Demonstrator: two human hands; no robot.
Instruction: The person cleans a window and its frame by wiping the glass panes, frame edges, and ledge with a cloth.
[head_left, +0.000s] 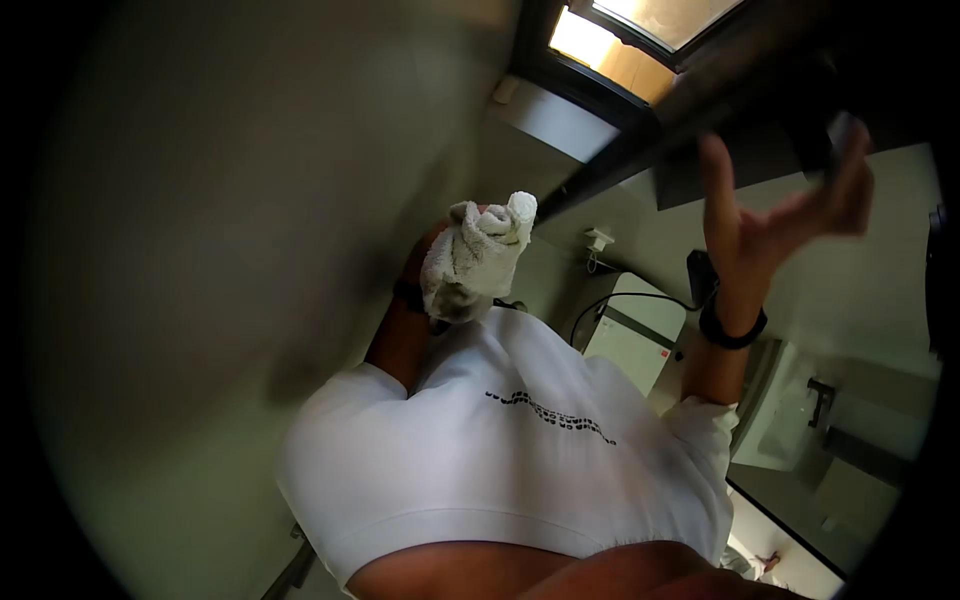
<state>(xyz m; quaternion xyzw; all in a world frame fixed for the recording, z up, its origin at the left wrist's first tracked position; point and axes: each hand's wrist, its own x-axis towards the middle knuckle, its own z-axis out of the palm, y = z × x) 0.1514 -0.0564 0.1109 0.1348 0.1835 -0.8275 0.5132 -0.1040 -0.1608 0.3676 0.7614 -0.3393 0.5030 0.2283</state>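
Note:
My left hand [430, 247] is closed around a bunched white towel [478, 250], which hides most of the fingers. The cloth has greyish patches, and one rolled end sticks up at its top right. On the other side, my right hand [790, 215] is raised, blurred by motion, with thumb and fingers spread apart. Close behind its fingers is a dark panel [730, 165]; a small greyish patch shows by the fingertips, too blurred to name. A dark band circles each wrist.
A dark-framed window [610, 45] is at the top. Below are a wall plug [598, 240] and a white box-like fixture [635, 335] with a black cable. A washbasin [775, 425] with a dark tap [820, 402] stands right; a plain wall [230, 230] fills the left.

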